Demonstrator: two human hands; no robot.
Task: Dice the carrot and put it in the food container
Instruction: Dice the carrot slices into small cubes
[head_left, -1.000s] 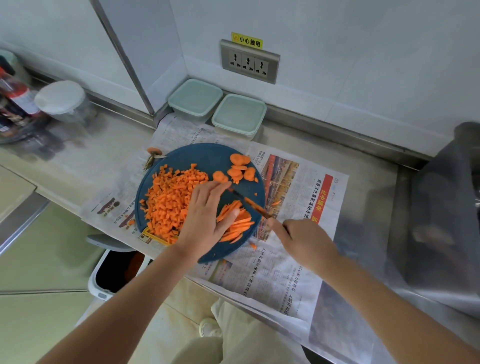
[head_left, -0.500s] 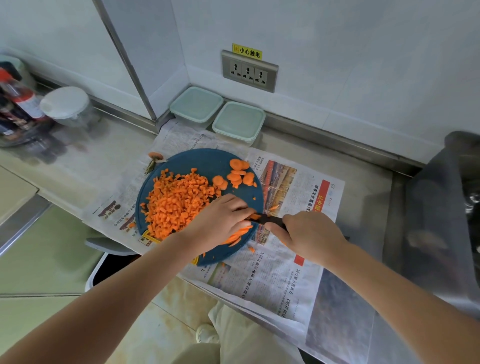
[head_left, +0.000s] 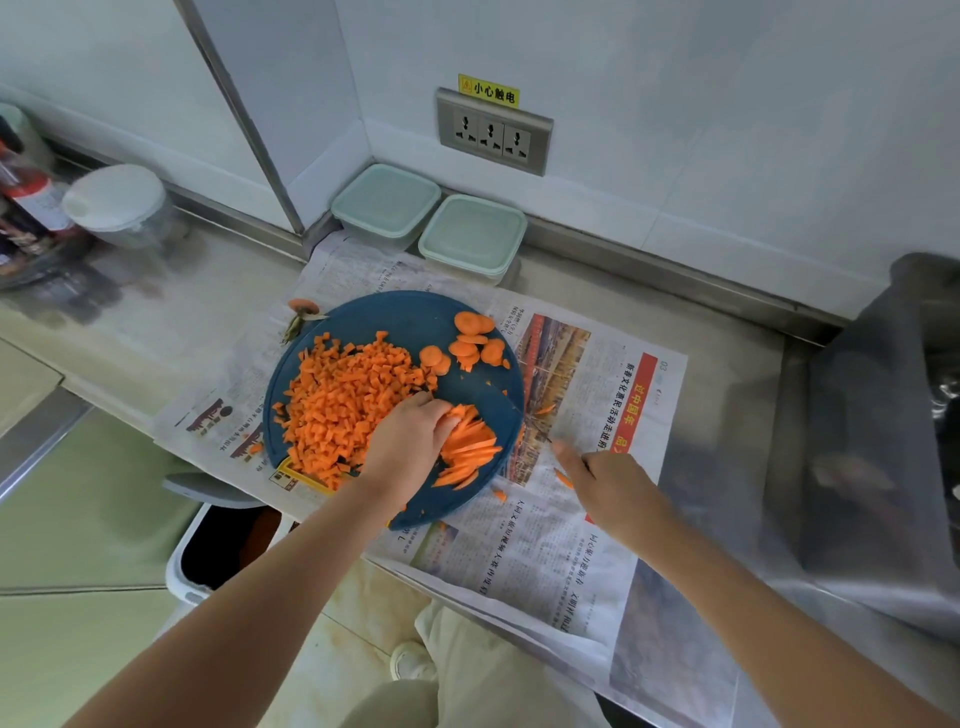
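Carrot strips (head_left: 467, 449) sit right of centre on the blue board (head_left: 395, 317), long axes roughly left-right in the frame, fanned out rightwards. Left hand (head_left: 410, 441) has curled fingers pressing on their left ends. Right hand (head_left: 610, 483) is off the board's right edge over the newspaper (head_left: 550, 566), forefinger out — grip hidden, cannot tell. Diced pile (head_left: 337, 405) lies left of the left hand, round slices (head_left: 470, 340) above. Two food containers (head_left: 387, 205) at upper centre have lids on — contents unseen.
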